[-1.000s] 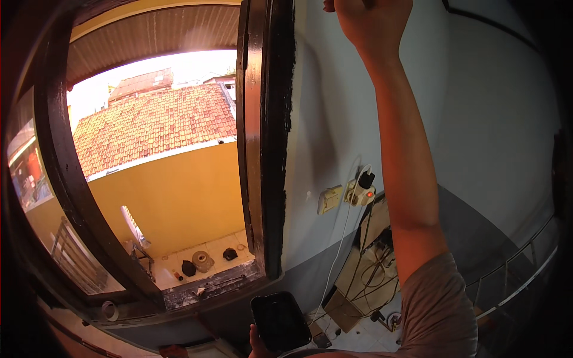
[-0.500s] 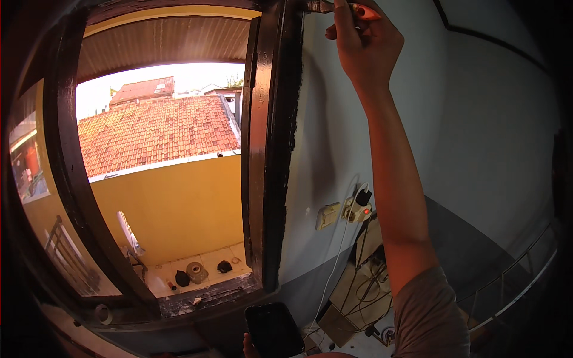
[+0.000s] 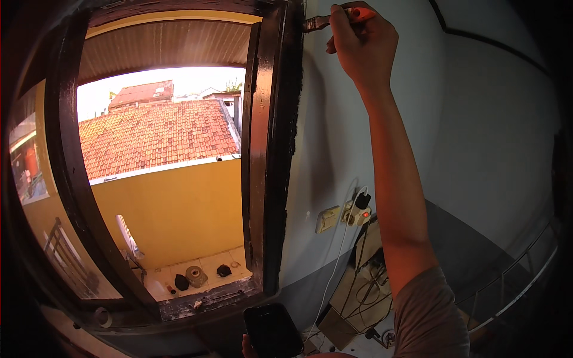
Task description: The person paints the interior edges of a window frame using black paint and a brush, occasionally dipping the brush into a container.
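Note:
My right hand point(image 3: 367, 45) is raised high and closed around the handle of a paintbrush point(image 3: 316, 24). The brush's bristles touch the outer edge of the dark window frame point(image 3: 283, 119), where it meets the pale wall. Part of an orange-red handle shows between the fingers. Low in the picture, my left hand point(image 3: 246, 345) grips a black rectangular thing with rounded corners point(image 3: 273, 329); only a bit of its fingers shows at the left side, and the rest is hidden. Dark paint with a ragged border covers the frame's outer strip.
Right of the frame are a switch point(image 3: 327, 219) and a socket with a plugged-in adapter point(image 3: 362, 201), its white cable hanging down. Tangled cords point(image 3: 370, 292) lie below. Beyond the opening stand a yellow wall point(image 3: 173, 209) and several dark objects on a tiled ledge.
The brush has come down slightly along the frame's edge, with more of its bristles and metal band showing. My left hand still holds the black thing, almost in the same place.

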Motion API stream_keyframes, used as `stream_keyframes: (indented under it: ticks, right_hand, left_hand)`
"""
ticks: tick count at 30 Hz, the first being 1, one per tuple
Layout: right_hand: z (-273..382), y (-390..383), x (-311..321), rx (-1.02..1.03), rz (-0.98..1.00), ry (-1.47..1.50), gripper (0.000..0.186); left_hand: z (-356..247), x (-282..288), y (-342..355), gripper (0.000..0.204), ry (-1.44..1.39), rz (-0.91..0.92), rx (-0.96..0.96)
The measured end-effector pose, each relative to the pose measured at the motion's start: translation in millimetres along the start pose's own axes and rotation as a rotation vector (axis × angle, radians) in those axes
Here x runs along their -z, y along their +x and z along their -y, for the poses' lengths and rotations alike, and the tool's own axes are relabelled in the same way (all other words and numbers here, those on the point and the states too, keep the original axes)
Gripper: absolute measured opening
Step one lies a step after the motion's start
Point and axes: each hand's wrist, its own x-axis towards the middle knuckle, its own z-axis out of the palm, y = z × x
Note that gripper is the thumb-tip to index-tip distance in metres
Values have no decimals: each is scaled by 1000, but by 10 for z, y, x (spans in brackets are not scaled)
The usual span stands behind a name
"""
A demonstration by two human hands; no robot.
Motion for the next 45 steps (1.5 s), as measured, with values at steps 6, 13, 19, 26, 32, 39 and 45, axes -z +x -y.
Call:
stream_keyframes:
  ticks: [6, 13, 19, 26, 32, 39, 45]
  right_hand:
    - [-23, 196, -15, 72, -144, 178, 27]
    - [66, 153, -37, 25, -80, 96, 27]
    - [91, 237, -67, 15, -124, 74, 28]
    - [69, 249, -9, 23, -187, 249, 28]
    - [32, 44, -8, -24, -50, 59, 27]
    - [154, 137, -6, 0, -155, 169, 28]
    - [177, 56, 53, -48, -65, 22, 29]
  left_hand:
    - [87, 256, 65, 95, 525, 0, -114]
    - [-52, -52, 2, 96, 24, 57, -44]
    - [15, 119, 1, 93, -40, 34, -4]
    - [38, 135, 19, 89, -10, -25, -48]
    - [-27, -100, 48, 93, 42, 56, -60]
    - [-18, -101, 70, 100, 10, 5, 49]
    - [65, -14, 83, 98, -20, 20, -13]
